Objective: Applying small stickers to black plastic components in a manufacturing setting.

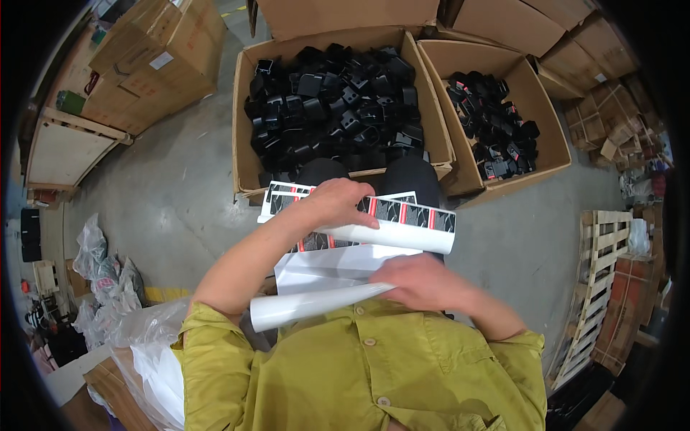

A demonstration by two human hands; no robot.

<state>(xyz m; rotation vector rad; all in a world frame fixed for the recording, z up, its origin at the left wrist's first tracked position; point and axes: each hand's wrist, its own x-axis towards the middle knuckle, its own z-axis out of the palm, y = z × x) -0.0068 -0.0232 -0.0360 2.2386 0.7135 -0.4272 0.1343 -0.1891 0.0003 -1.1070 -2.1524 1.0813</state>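
Observation:
Curled sheets of printed labels (417, 214), black with red strips, lie across my lap. My left hand (339, 203) is closed over them, thumb along the curled white edge. Below it, a loose white sheet (309, 271) spreads towards my body. My right hand (420, 281), somewhat smeared by motion, grips the narrow end of a rolled piece of white paper (305, 305) that slants left in front of my shirt. Its fingers are partly hidden behind the hand.
Just beyond my knees stands a large cardboard box (433, 108) of black plastic parts. A second box (550, 118) with similar parts is to its right. Wooden pallets (591, 294) lean at the right. Clear plastic bags (108, 276) and stacked cartons (169, 61) are at the left.

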